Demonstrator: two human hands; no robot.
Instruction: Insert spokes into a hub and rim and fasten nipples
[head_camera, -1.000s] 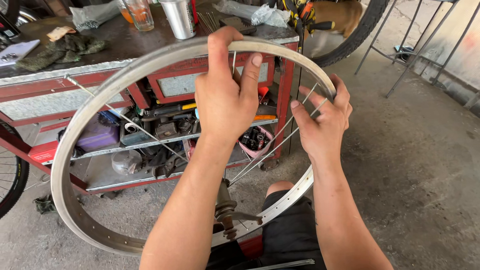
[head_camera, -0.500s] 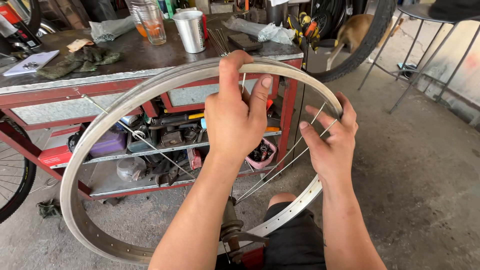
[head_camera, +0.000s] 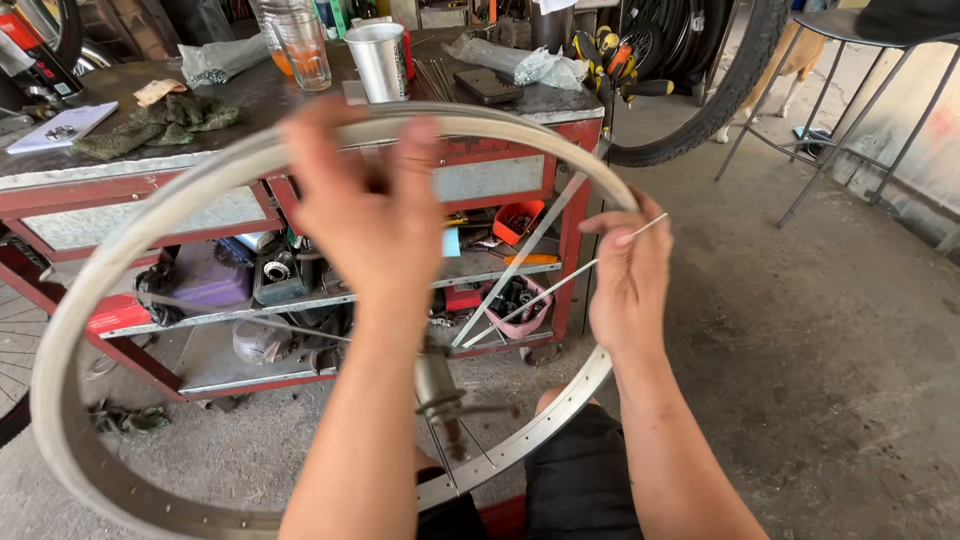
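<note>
Head view: the silver wheel rim (head_camera: 75, 300) stands tilted on edge in front of the person, its hub (head_camera: 438, 385) low at centre; the left hand (head_camera: 365, 215), blurred, fingers spread, is at the rim's top; the right hand (head_camera: 625, 275) pinches a thin spoke (head_camera: 545, 292) slanting from upper right down-left; behind, a red workbench (head_camera: 150, 190) on a concrete floor (head_camera: 820, 330).

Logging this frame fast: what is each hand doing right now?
Left hand: blurred, fingers spread at the rim; grip cannot be told.
Right hand: pinching a spoke.
</note>
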